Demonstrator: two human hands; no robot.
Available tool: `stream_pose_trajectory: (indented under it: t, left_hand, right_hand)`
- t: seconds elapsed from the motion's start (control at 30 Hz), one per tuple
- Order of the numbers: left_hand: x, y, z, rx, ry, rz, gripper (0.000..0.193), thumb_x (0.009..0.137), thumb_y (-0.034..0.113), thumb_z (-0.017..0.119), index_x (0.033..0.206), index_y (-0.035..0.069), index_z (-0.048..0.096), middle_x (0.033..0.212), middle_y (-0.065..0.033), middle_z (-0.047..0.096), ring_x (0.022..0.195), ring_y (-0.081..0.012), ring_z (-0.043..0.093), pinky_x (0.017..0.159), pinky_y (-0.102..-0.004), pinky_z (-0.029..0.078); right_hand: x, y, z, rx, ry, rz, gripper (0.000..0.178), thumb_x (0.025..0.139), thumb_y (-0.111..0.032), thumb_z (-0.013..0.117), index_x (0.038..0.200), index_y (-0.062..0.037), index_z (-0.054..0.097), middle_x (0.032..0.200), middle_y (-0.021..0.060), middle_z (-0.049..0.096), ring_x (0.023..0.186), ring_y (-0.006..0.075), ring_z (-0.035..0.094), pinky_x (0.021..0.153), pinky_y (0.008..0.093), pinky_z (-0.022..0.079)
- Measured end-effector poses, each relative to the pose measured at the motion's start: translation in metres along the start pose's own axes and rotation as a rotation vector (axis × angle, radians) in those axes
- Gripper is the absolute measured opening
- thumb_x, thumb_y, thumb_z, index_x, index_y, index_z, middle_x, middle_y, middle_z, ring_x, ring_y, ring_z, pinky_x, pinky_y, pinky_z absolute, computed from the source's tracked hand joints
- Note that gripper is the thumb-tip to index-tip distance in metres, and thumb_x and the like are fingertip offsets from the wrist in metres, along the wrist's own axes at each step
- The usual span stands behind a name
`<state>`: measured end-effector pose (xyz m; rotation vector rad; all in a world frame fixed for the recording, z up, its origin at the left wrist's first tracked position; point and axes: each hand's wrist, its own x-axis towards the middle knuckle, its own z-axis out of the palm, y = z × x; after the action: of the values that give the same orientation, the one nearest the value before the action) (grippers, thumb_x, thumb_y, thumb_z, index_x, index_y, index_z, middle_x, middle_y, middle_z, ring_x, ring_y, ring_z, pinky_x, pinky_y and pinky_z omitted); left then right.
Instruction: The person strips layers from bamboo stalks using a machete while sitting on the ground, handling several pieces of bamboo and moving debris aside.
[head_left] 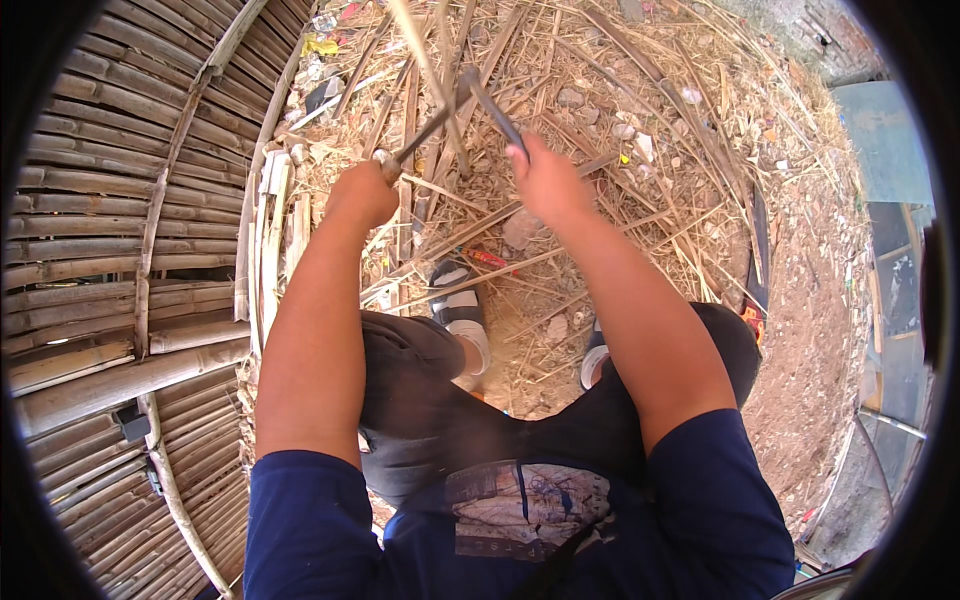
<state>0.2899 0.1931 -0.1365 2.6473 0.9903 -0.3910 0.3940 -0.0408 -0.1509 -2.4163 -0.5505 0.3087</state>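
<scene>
One tool (455,105), seemingly shears, two hands (362,192)

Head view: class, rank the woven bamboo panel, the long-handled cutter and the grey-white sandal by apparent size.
1. woven bamboo panel, far the largest
2. long-handled cutter, gripped by left hand and right hand
3. grey-white sandal, though it looks nearly as big

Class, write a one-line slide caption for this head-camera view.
Both hands, left and right, grip long-handled shears around a bamboo strip.

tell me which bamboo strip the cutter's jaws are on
The pale upright strip rising between both hands, crossed by the long-handled cutter; the others lie flat on the ground.
</scene>
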Motion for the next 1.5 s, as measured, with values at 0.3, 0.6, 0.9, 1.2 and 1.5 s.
stream_pose_trajectory:
  t: [0.3,0.6,0.9,1.2,1.5]
  left_hand:
    - [0.005,-0.002,0.010,0.033,-0.008,0.058,0.029,0.088,0.018,0.064,0.112,0.002,0.067,0.112,-0.0227,0.071,0.108,-0.0389,0.068,0.094,-0.0465,0.053]
    - [0.012,-0.005,0.016,0.023,-0.003,0.046,0.031,0.085,0.015,0.064,0.114,0.002,0.067,0.112,-0.0229,0.071,0.108,-0.0388,0.068,0.094,-0.0458,0.054]
    - [0.011,-0.012,0.029,0.038,-0.094,0.008,0.034,0.083,0.018,0.067,0.114,0.003,0.068,0.115,-0.0221,0.070,0.109,-0.0379,0.067,0.095,-0.0447,0.054]
    - [0.011,-0.004,0.029,0.032,-0.096,-0.015,0.034,0.086,0.019,0.065,0.117,0.002,0.068,0.118,-0.0221,0.070,0.112,-0.0374,0.067,0.096,-0.0443,0.053]
    - [0.022,-0.014,0.039,0.062,-0.160,0.010,0.035,0.091,0.025,0.065,0.113,0.000,0.068,0.108,-0.0231,0.072,0.098,-0.0385,0.071,0.085,-0.0448,0.057]
  right_hand:
    - [0.027,0.045,0.048,0.136,0.069,0.108,0.044,0.106,-0.038,0.044,0.120,-0.0002,0.062,0.094,0.0232,0.070,0.094,0.0415,0.069,0.083,0.0525,0.052]
    - [0.025,-0.012,-0.013,0.407,0.530,-0.166,0.038,0.106,-0.034,0.046,0.123,-0.0011,0.056,0.071,0.0170,0.067,0.067,0.0415,0.067,0.063,0.0491,0.051]
    - [0.019,0.022,0.034,0.094,0.017,-0.070,0.035,0.106,-0.035,0.048,0.124,-0.0068,0.058,0.081,0.0221,0.070,0.078,0.0432,0.070,0.071,0.0540,0.053]
    - [0.018,-0.019,0.001,0.453,0.347,-0.051,0.034,0.105,-0.033,0.047,0.122,-0.0057,0.057,0.080,0.0233,0.069,0.078,0.0441,0.069,0.069,0.0538,0.052]
    - [0.017,0.050,0.070,0.207,0.041,0.030,0.042,0.104,-0.040,0.051,0.121,-0.0040,0.062,0.082,0.0219,0.070,0.078,0.0438,0.068,0.071,0.0503,0.052]
